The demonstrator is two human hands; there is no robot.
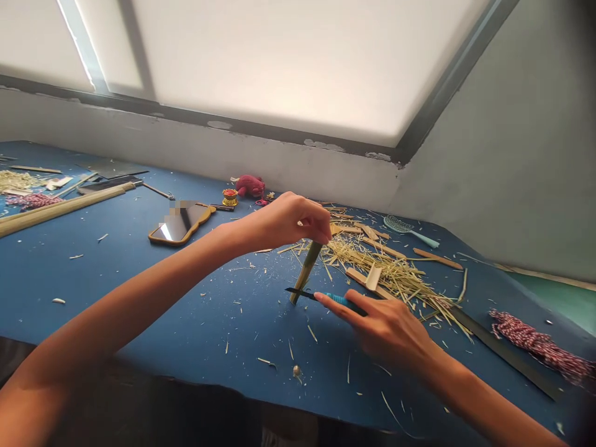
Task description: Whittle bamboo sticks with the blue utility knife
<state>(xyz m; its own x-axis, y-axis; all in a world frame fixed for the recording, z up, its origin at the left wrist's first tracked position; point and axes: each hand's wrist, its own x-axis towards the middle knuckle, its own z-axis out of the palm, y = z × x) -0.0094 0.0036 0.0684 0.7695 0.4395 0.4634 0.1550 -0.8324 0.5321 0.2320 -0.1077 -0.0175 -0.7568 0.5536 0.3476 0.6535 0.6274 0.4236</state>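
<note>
My left hand [307,217] pinches the upper end of a green bamboo strip [307,267], which stands tilted with its lower end on the blue table [195,335]. In my right hand [386,323] is a knife [338,299] with a blue wrapped handle, the index finger stretched along it toward the blade. The dark blade lies across the strip near its lower end. Whether it has cut in, I cannot tell. Pale shavings and small chips are scattered on the table around both hands.
Behind my right hand lies a heap of bamboo slivers [395,267]. A dark flat bar [507,354] and red-white string [540,338] are at the right. Further back are a hairbrush [405,226], a phone [179,225], a small gold pot [230,197] and a long bamboo pole [69,208].
</note>
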